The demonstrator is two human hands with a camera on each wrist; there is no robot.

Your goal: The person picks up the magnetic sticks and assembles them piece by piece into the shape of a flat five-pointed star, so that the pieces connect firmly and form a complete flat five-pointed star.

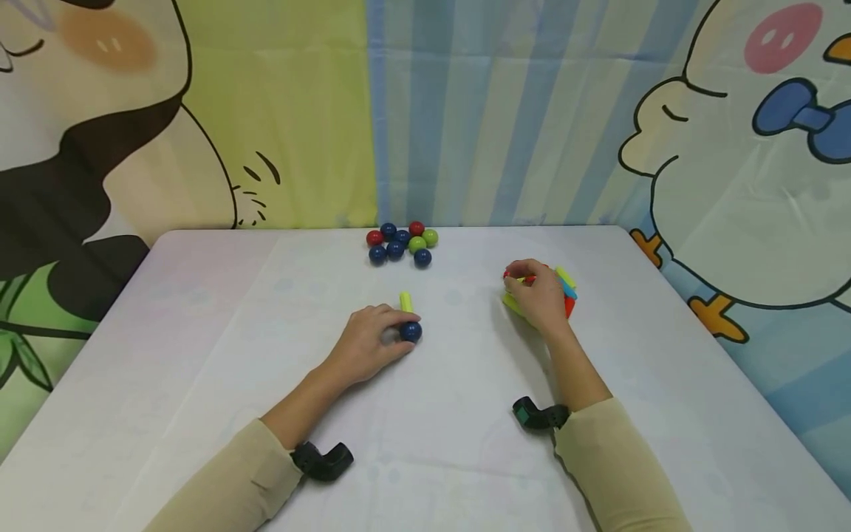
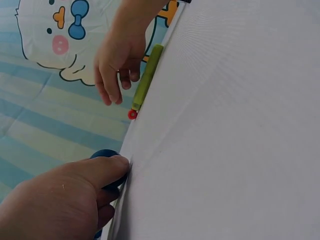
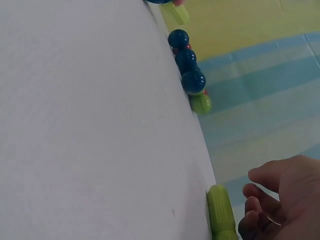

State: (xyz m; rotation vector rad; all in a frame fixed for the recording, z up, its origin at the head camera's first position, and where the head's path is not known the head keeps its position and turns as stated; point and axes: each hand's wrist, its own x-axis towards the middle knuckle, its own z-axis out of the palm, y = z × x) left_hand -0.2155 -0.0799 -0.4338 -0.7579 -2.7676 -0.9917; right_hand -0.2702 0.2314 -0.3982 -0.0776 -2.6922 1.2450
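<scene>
My left hand (image 1: 368,343) pinches a dark blue ball (image 1: 411,332) between thumb and fingers, close over the white table. Right behind that ball is a short yellow-green rod (image 1: 405,301), standing out on its far side. My right hand (image 1: 541,295) is over a small pile of coloured rods, with a blue rod (image 1: 569,290) and a red rod (image 1: 569,307) showing beside it. In the right wrist view its fingers are loosely bent next to a ribbed green rod (image 3: 220,210), and nothing shows between them. A red ring-shaped end (image 2: 132,114) appears below that hand in the left wrist view.
Toward the table's back edge sits a cluster of balls: several dark blue balls (image 1: 395,250), two red balls (image 1: 374,238) and two green balls (image 1: 430,237). Behind the white table (image 1: 425,443) hangs a striped cartoon curtain (image 1: 492,111). Each wrist wears a black camera mount (image 1: 323,462).
</scene>
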